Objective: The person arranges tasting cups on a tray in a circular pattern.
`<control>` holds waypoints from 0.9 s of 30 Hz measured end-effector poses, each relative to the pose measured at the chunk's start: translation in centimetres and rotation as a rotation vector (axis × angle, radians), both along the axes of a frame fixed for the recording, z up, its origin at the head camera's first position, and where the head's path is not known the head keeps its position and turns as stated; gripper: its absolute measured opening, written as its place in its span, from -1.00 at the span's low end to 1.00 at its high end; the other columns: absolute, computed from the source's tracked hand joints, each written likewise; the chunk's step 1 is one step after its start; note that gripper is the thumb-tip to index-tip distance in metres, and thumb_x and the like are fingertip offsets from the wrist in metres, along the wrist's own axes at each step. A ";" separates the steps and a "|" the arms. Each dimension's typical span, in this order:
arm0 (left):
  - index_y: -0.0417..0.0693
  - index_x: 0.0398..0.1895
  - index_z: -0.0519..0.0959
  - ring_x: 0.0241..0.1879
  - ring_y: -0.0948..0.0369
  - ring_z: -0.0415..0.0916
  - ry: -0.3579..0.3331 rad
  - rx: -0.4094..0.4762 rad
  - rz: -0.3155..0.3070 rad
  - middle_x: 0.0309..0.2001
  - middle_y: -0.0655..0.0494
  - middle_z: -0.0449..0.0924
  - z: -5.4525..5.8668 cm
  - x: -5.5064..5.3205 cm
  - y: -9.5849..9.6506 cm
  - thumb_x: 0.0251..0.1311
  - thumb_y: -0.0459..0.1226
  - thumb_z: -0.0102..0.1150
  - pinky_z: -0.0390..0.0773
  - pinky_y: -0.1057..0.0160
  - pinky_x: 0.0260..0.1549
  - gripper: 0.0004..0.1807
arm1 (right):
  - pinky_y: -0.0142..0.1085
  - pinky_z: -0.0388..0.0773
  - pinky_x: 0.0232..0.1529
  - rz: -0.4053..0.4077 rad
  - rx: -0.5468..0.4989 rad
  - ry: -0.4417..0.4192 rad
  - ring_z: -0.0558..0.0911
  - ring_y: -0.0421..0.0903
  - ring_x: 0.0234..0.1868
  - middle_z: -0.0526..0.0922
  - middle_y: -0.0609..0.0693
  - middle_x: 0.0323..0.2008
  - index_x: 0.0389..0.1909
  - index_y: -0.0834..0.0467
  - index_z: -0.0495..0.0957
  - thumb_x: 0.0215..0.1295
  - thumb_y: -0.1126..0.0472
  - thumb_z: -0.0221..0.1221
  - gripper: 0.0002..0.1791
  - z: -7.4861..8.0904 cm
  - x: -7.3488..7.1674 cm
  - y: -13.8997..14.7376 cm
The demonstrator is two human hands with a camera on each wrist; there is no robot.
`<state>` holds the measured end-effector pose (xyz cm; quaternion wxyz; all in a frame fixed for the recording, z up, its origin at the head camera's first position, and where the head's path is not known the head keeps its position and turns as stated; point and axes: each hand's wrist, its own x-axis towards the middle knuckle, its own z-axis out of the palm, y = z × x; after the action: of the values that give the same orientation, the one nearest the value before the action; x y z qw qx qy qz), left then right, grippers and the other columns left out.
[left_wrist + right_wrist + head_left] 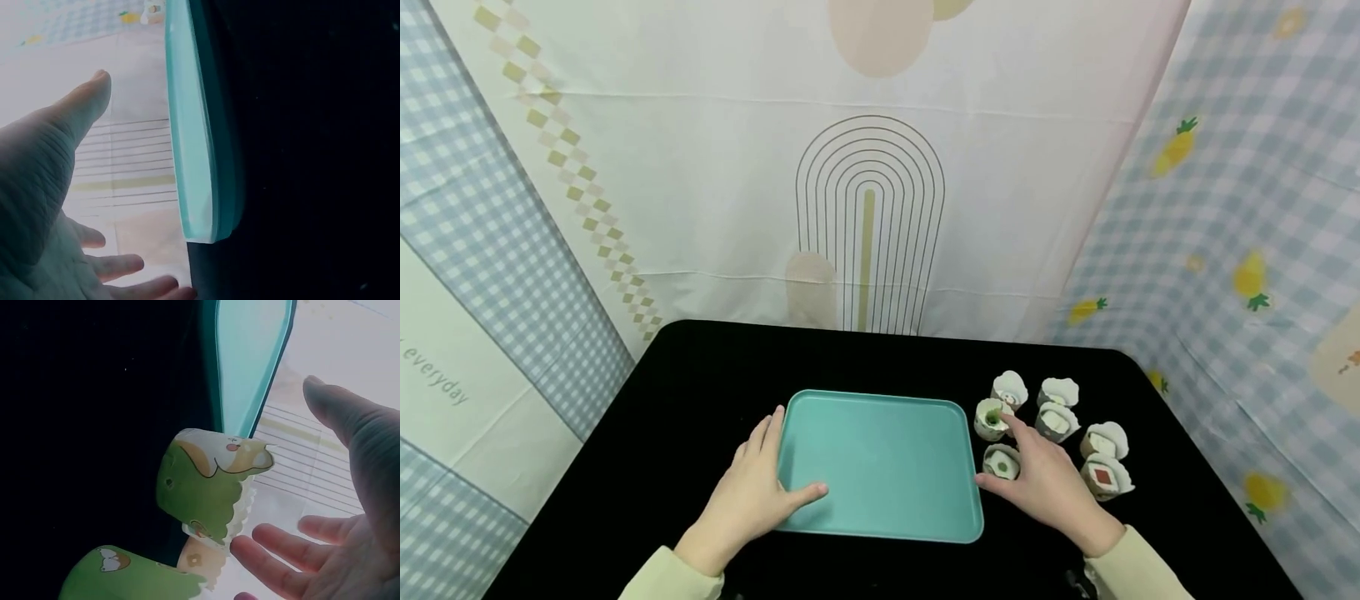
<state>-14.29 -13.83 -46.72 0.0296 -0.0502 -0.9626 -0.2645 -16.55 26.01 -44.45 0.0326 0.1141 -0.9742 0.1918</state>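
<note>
I look down through the head camera at a turquoise rectangular tray (880, 467) lying flat on the black table (700, 375), between the person's hands. Its long axis runs left to right across the person's front, the right end set slightly nearer them than the left; the short sides run away from them.

The left hand (748, 492) is spread wide at the tray's left side, fingers straight and pointing away from the person, thumb stuck out over the near-left part. It holds nothing, and I can't tell whether it touches the rim.

The right hand (1048, 483) is also wide and holding nothing, between the tray's right side and the cupcakes. Its fingers point forward and left, toward a cupcake with a green topping (993, 418); I can't confirm contact there. A pale-topped cupcake (1002, 462) sits between its thumb and forefinger.

I count seven cupcakes in paper cups right of the tray, mouths upward. The right wrist view shows a green paper cup (203, 481) with an animal print just beside the fingertips.
</note>
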 end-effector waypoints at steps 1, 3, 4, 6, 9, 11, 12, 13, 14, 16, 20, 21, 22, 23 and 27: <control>0.03 0.57 -0.25 0.31 -0.26 0.14 -0.021 0.034 -0.001 0.46 -0.22 -0.03 0.1 -0.1 -0.1 -0.19 0.41 0.29 0.39 -0.24 0.03 0.39 | 0.19 0.39 0.03 -0.002 0.001 -0.017 0.49 0.25 0.13 0.46 0.25 0.20 0.41 0.21 0.21 -0.02 -0.31 0.36 0.07 0.1 0.0 0.1; 0.05 0.56 -0.29 0.32 -0.23 0.14 -0.064 0.102 -0.006 0.46 -0.21 -0.04 0.1 -0.5 -0.4 -0.18 0.40 0.30 0.38 -0.22 0.06 0.39 | 0.21 0.29 0.12 0.000 0.004 -0.043 0.47 0.26 0.15 0.45 0.26 0.21 0.39 0.24 0.23 -0.02 -0.32 0.35 0.07 0.2 -0.1 0.2; 0.05 0.56 -0.30 0.31 -0.22 0.17 -0.088 0.146 -0.009 0.45 -0.22 -0.03 0.1 -0.7 -0.5 -0.17 0.38 0.32 0.40 -0.20 0.06 0.39 | 0.22 0.23 0.17 0.001 0.007 -0.052 0.46 0.26 0.17 0.45 0.26 0.21 0.38 0.26 0.24 -0.02 -0.32 0.35 0.07 0.2 -0.1 0.2; 0.01 0.56 -0.30 0.28 -0.19 0.24 -0.142 0.240 -0.016 0.42 -0.25 0.00 0.0 -1.3 -0.9 -0.13 0.33 0.35 0.44 -0.15 0.03 0.38 | 0.24 0.09 0.24 0.006 0.017 -0.061 0.44 0.25 0.19 0.44 0.27 0.22 0.36 0.28 0.26 -0.03 -0.32 0.36 0.07 0.2 -0.2 0.3; -0.07 0.55 -0.27 0.23 -0.16 0.31 -0.253 0.386 -0.011 0.39 -0.28 0.06 -0.3 -2.0 -1.5 -0.05 0.24 0.37 0.53 -0.08 -0.06 0.32 | 0.26 -0.04 0.26 0.001 0.034 -0.067 0.43 0.24 0.20 0.46 0.26 0.21 0.34 0.29 0.29 -0.06 -0.28 0.41 0.06 0.2 -0.3 0.4; -0.11 0.55 -0.23 0.21 -0.13 0.33 -0.324 0.462 0.006 0.37 -0.26 0.12 -0.6 -2.5 -1.9 -0.02 0.20 0.37 0.55 -0.04 -0.11 0.28 | 0.27 -0.06 0.24 -0.012 0.050 -0.070 0.44 0.24 0.19 0.49 0.25 0.18 0.32 0.28 0.33 -0.09 -0.24 0.44 0.04 0.1 -0.3 0.5; -0.12 0.54 -0.19 0.20 -0.11 0.33 -0.353 0.491 0.017 0.37 -0.24 0.13 -0.9 -2.7 -2.1 0.00 0.19 0.37 0.56 -0.03 -0.13 0.25 | 0.28 -0.08 0.23 -0.017 0.059 -0.069 0.44 0.24 0.18 0.50 0.25 0.17 0.31 0.28 0.34 -0.10 -0.22 0.45 0.02 0.1 -0.3 0.5; -0.13 0.54 -0.15 0.19 -0.08 0.32 -0.372 0.508 0.028 0.36 -0.22 0.15 -1.2 -2.8 -2.3 0.01 0.18 0.36 0.56 -0.01 -0.13 0.22 | 0.28 -0.09 0.22 -0.022 0.070 -0.071 0.45 0.24 0.17 0.51 0.24 0.15 0.30 0.28 0.36 -0.11 -0.21 0.46 0.01 0.0 -0.3 0.5; -0.14 0.53 -0.09 0.16 -0.05 0.32 -0.384 0.528 0.038 0.34 -0.19 0.17 -1.5 -2.9 -2.5 0.01 0.17 0.37 0.56 0.01 -0.15 0.19 | 0.28 -0.10 0.22 -0.025 0.079 -0.070 0.46 0.24 0.16 0.53 0.23 0.14 0.29 0.27 0.38 -0.11 -0.20 0.47 -0.01 -0.1 -0.3 0.5; -0.13 0.51 0.03 0.09 0.00 0.33 -0.385 0.556 0.049 0.30 -0.15 0.21 -2.1 -2.9 -2.9 0.06 0.11 0.37 0.57 0.07 -0.21 0.08 | 0.28 -0.12 0.22 -0.027 0.091 -0.075 0.48 0.23 0.14 0.54 0.20 0.12 0.27 0.26 0.40 -0.12 -0.19 0.47 -0.03 -0.2 -0.4 0.5; -0.10 0.47 0.18 -0.02 0.05 0.33 -0.333 0.562 0.027 0.27 -0.09 0.21 -2.7 -2.6 -3.3 0.22 -0.18 0.28 0.57 0.16 -0.30 -0.22 | 0.26 -0.12 0.23 -0.020 0.104 -0.077 0.51 0.20 0.09 0.57 0.15 0.09 0.25 0.23 0.43 -0.12 -0.14 0.49 -0.08 -0.7 -0.5 0.6; -0.10 0.47 0.19 -0.03 0.06 0.34 -0.319 0.553 0.016 0.28 -0.09 0.21 -2.7 -2.5 -3.3 0.24 -0.27 0.24 0.57 0.17 -0.31 -0.26 | 0.26 -0.12 0.23 -0.018 0.108 -0.075 0.52 0.19 0.08 0.58 0.15 0.08 0.24 0.23 0.44 -0.12 -0.12 0.49 -0.10 -0.8 -0.5 0.6; -0.12 0.47 0.19 -0.04 0.06 0.34 -0.304 0.542 0.002 0.29 -0.10 0.20 -2.7 -2.4 -3.3 0.25 -0.34 0.19 0.57 0.17 -0.30 -0.28 | 0.26 -0.11 0.23 -0.016 0.113 -0.071 0.53 0.18 0.06 0.58 0.14 0.07 0.23 0.22 0.45 -0.13 -0.11 0.50 -0.11 -0.9 -0.5 0.6; -0.13 0.47 0.19 -0.05 0.07 0.35 -0.292 0.532 -0.005 0.29 -0.10 0.20 -2.8 -2.4 -3.3 0.25 -0.39 0.16 0.56 0.18 -0.30 -0.29 | 0.25 -0.10 0.23 -0.013 0.119 -0.062 0.55 0.17 0.03 0.59 0.13 0.05 0.21 0.21 0.46 -0.13 -0.11 0.50 -0.13 -1.0 -0.4 0.6; -0.14 0.47 0.18 -0.05 0.08 0.36 -0.280 0.515 -0.025 0.31 -0.11 0.18 -2.9 -2.5 -3.2 0.25 -0.45 0.14 0.55 0.18 -0.26 -0.29 | 0.26 -0.09 0.22 -0.011 0.149 -0.024 0.57 0.14 -0.07 0.62 0.08 -0.03 0.17 0.17 0.50 -0.14 -0.08 0.51 -0.19 -1.3 -0.3 0.7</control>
<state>-16.76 -17.00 -49.61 -0.0951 -0.0161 -0.8578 -0.5049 -16.83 26.75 -45.75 0.0136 0.1088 -0.9867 0.1198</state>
